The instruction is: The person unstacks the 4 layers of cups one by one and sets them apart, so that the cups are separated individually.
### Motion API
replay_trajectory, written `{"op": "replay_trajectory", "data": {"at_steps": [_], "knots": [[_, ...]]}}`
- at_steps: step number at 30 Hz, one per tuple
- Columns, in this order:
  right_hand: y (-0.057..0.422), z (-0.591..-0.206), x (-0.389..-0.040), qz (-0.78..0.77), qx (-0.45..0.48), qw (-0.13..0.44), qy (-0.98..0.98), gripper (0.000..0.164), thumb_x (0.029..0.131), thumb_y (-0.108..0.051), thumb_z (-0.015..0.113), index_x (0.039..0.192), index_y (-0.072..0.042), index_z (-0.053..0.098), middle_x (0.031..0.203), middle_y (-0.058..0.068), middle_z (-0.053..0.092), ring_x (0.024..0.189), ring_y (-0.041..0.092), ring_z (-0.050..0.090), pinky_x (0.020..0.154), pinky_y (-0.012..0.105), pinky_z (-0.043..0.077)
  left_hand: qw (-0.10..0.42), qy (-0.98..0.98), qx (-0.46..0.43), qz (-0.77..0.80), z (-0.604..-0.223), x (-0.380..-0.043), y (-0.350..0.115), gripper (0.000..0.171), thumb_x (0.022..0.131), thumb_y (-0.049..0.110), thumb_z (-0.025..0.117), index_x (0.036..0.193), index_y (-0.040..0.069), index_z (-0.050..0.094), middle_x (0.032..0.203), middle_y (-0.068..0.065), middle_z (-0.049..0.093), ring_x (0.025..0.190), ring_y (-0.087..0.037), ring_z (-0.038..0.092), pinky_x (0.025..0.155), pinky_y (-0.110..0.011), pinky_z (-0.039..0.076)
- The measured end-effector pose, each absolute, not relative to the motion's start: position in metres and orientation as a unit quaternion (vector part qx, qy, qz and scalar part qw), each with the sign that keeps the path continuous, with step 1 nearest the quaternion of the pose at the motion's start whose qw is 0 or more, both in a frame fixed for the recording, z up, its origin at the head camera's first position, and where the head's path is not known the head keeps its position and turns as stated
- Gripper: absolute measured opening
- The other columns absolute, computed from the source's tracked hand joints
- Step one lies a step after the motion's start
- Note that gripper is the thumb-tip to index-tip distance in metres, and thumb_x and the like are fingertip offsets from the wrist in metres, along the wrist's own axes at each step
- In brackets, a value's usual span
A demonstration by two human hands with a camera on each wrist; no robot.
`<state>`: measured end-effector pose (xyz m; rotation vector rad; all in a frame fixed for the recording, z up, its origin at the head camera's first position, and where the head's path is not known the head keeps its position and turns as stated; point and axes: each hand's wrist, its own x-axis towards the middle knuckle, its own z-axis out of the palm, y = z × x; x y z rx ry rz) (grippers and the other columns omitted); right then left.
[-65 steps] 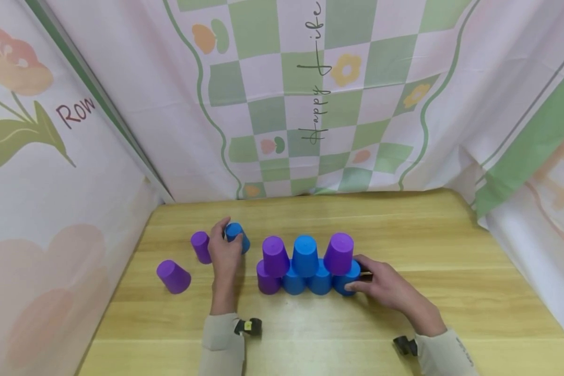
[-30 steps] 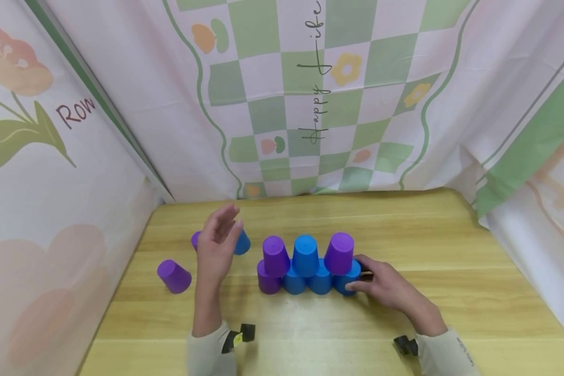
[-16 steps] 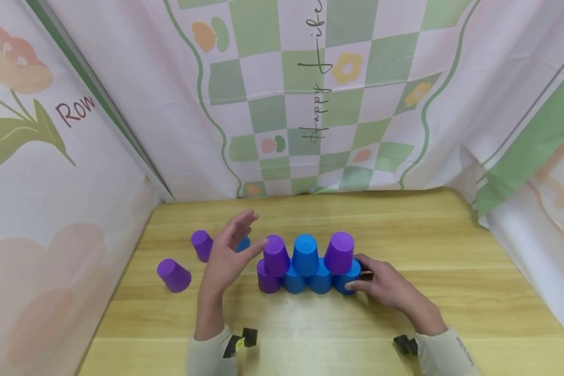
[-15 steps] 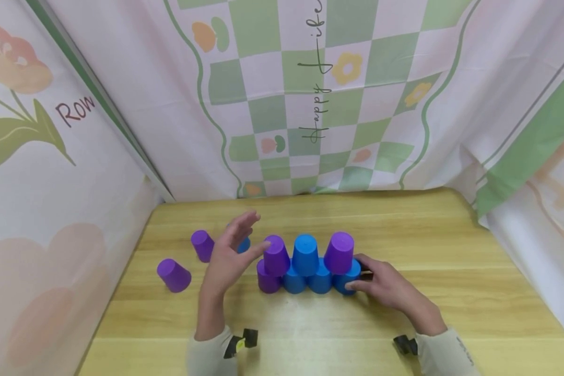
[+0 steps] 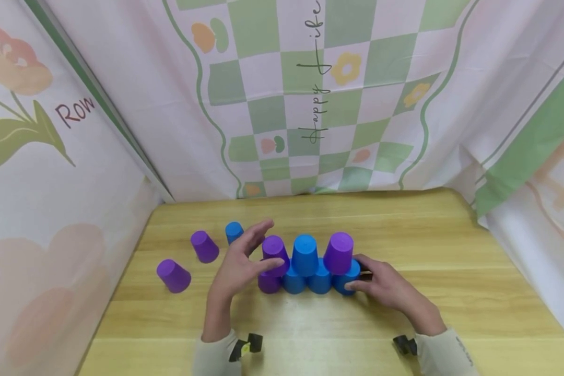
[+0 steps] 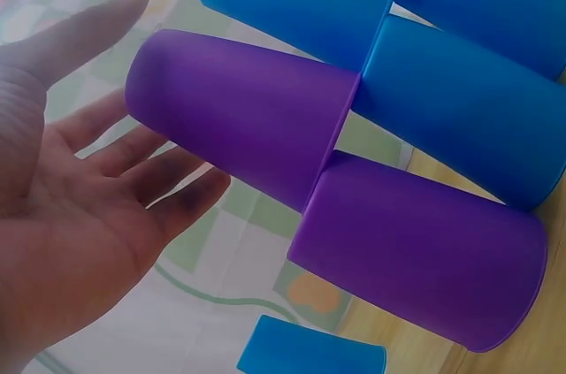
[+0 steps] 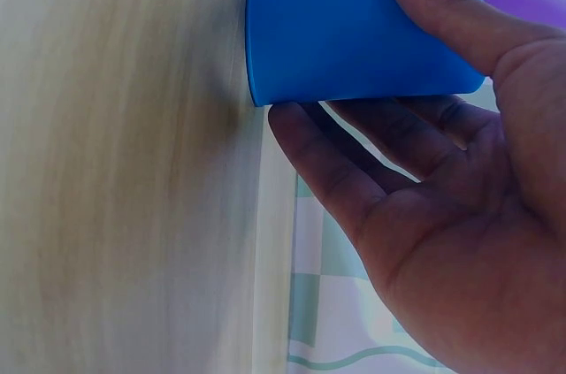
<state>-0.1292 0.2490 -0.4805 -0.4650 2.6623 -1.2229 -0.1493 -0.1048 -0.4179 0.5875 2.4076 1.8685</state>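
Note:
My left hand (image 5: 238,263) is spread around the left purple cup (image 5: 274,246) of the upper row, thumb in front and fingers behind. In the left wrist view the thumb stands apart from that cup (image 6: 239,109). My right hand (image 5: 389,284) holds the rightmost blue cup (image 5: 342,282) of the bottom row between thumb and fingers, also seen in the right wrist view. All the cups stand upside down. Over the bottom row, the upper row also bears a blue cup (image 5: 305,253) and a purple cup (image 5: 339,251). A purple cup (image 5: 269,284) ends the bottom row at left.
Left of the stack, two purple cups (image 5: 174,275) and a blue cup (image 5: 233,231) stand apart on the wooden table (image 5: 310,334); my left hand partly hides the blue one. A printed curtain (image 5: 301,104) hangs behind the table, with fabric along both sides.
My left hand has left the loose blue cup and moved right to the upper left purple cup. My right hand and the stack have stayed in place.

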Motion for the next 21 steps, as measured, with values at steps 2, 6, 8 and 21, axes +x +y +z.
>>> {"op": "replay_trajectory", "data": {"at_steps": [2, 6, 8, 21], "knots": [[0.2487, -0.4806, -0.1294, -0.412, -0.157, 0.088, 0.893, 0.058, 0.095, -0.033, 0.079, 0.142, -0.004, 0.058, 0.129, 0.016, 0.071, 0.117, 0.035, 0.069, 0.098, 0.055, 0.06, 0.022, 0.776, 0.191, 0.601, -0.4185, -0.1483, -0.1048, 0.076, 0.087, 0.019, 0.089, 0.154, 0.018, 0.053, 0.158, -0.005, 0.053, 0.151, -0.03, 0.046, 0.125, -0.049, 0.037], [0.2486, -0.4806, -0.1298, -0.413, -0.158, 0.089, 0.893, 0.057, 0.095, -0.033, 0.079, 0.141, -0.005, 0.059, 0.129, 0.015, 0.071, 0.117, 0.034, 0.069, 0.098, 0.053, 0.06, 0.03, 0.777, 0.194, 0.598, -0.4208, -0.1466, -0.1054, 0.075, 0.086, 0.017, 0.089, 0.153, 0.015, 0.054, 0.157, -0.01, 0.054, 0.149, -0.032, 0.048, 0.125, -0.051, 0.037], [0.2489, -0.4807, -0.1299, -0.412, -0.156, 0.089, 0.893, 0.057, 0.095, -0.033, 0.079, 0.141, -0.005, 0.059, 0.129, 0.015, 0.072, 0.117, 0.034, 0.069, 0.099, 0.054, 0.06, 0.033, 0.778, 0.193, 0.597, -0.4217, -0.1461, -0.1056, 0.074, 0.086, 0.015, 0.089, 0.152, 0.014, 0.055, 0.155, -0.01, 0.056, 0.147, -0.032, 0.05, 0.124, -0.051, 0.039], [0.2498, -0.4826, -0.1301, -0.408, -0.157, 0.083, 0.896, 0.059, 0.095, -0.035, 0.079, 0.142, -0.005, 0.059, 0.129, 0.015, 0.072, 0.117, 0.035, 0.069, 0.099, 0.057, 0.059, 0.055, 0.786, 0.173, 0.592, -0.4239, -0.1463, -0.1052, 0.069, 0.088, 0.01, 0.086, 0.151, 0.014, 0.056, 0.145, -0.009, 0.063, 0.135, -0.034, 0.061, 0.117, -0.058, 0.047]]}}
